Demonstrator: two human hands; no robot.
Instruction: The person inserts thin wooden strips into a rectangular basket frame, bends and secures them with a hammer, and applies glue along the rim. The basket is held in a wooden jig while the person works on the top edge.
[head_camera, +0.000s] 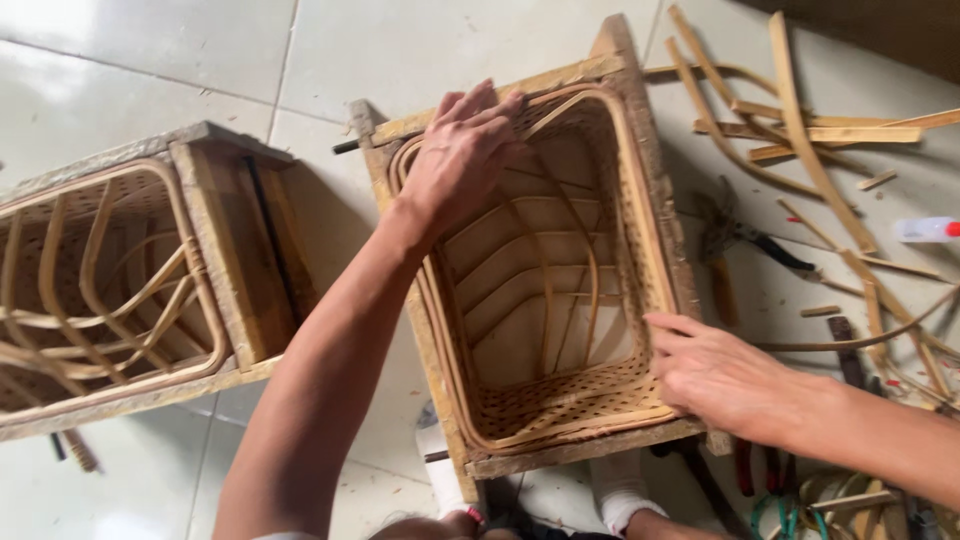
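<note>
Fingers of my left hand flat, pressing the basket rim at the mould's far corner; right hand spread, steadying its near edge.

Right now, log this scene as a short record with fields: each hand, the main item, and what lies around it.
left hand: pressing on the far rim of the woven basket, fingers spread flat
right hand: resting on the basket's near right rim
woven basket: sits inside a wooden frame, open side up
second frame: at left, holding another basket
floor at right: bamboo strips, pruning shears
</note>
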